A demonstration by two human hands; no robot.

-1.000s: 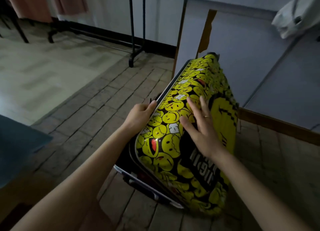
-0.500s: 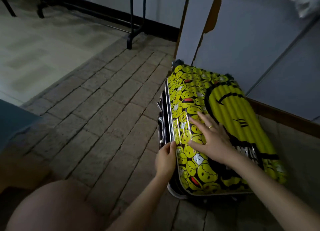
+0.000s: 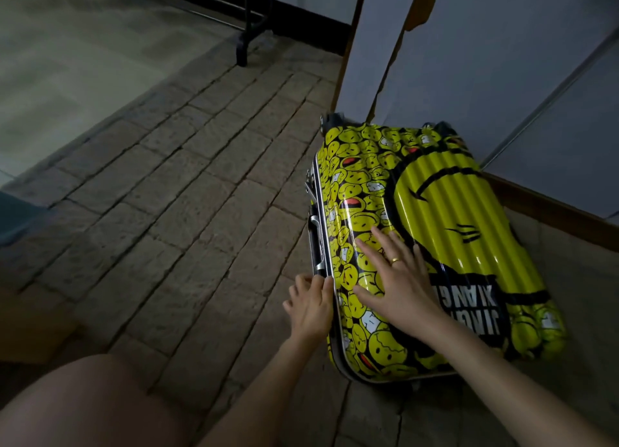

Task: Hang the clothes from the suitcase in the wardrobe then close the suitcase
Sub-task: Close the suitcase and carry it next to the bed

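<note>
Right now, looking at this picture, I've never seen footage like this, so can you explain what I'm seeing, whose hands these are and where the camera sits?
The camera sits on a person's head, looking down, so the arms are their own. A yellow suitcase covered in smiley faces lies flat on the brick floor, its lid down. The right hand presses flat on the lid with fingers spread. The left hand touches the suitcase's metal edge near the side handle. Neither hand carries anything. A knee shows at the bottom left.

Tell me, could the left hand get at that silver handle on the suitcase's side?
Probably yes. The left hand rests at the suitcase edge just below the handle, with nothing between them.
</note>
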